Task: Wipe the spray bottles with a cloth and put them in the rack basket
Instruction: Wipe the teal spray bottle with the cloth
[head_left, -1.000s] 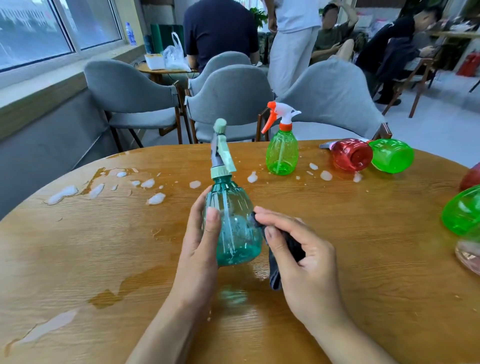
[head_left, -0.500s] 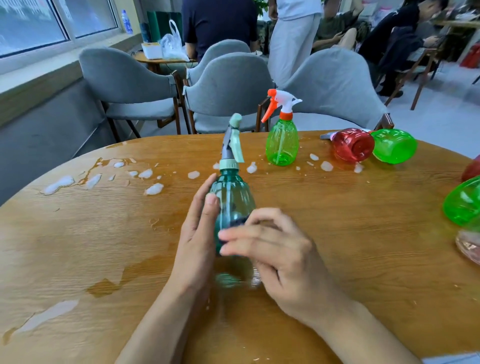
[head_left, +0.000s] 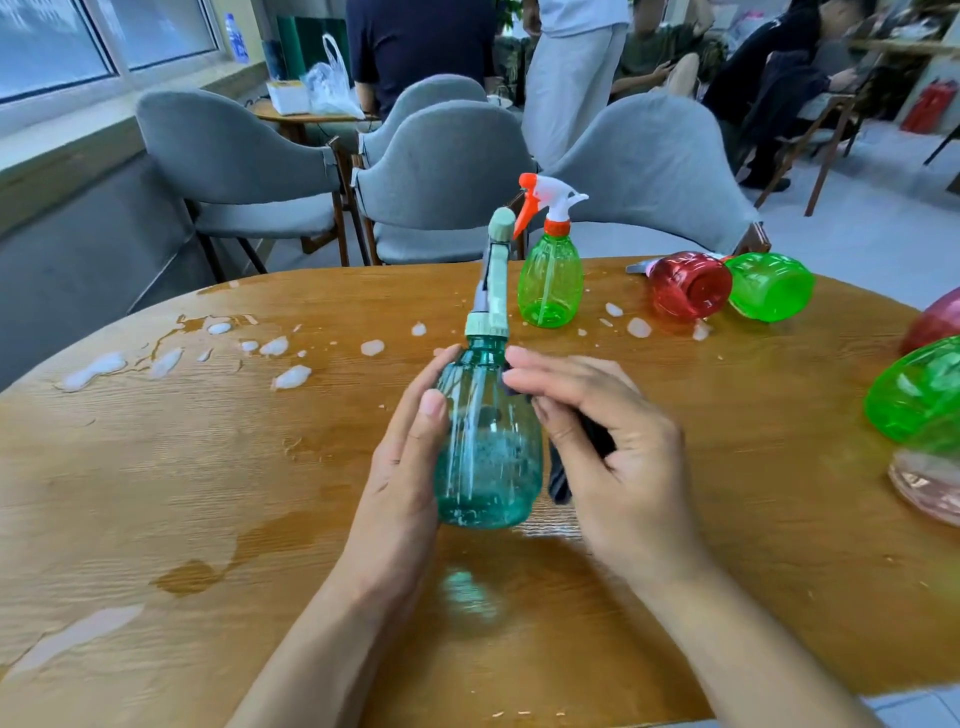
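Observation:
A teal spray bottle (head_left: 485, 452) with a pale green trigger head stands upright on the round wooden table (head_left: 156, 493), foam streaks on its wall. My left hand (head_left: 410, 467) holds its left side, fingers and thumb round the body. My right hand (head_left: 608, 441) grips a dark cloth (head_left: 558, 475) and presses it against the bottle's upper right side. A green bottle with an orange and white trigger (head_left: 549, 275) stands further back. A red bottle (head_left: 685, 286) and a green one (head_left: 771, 286) lie on their sides at the back right. No rack basket is in view.
Foam blobs and wet patches (head_left: 218, 353) spread over the table's left half. More bottles, green (head_left: 919, 389), red and pink, sit at the right edge. Grey chairs (head_left: 441, 171) stand behind the table, with people seated and standing beyond them.
My right hand with the cloth has swept from the bottle's front round to its upper right side. The left hand keeps its hold on the upright bottle.

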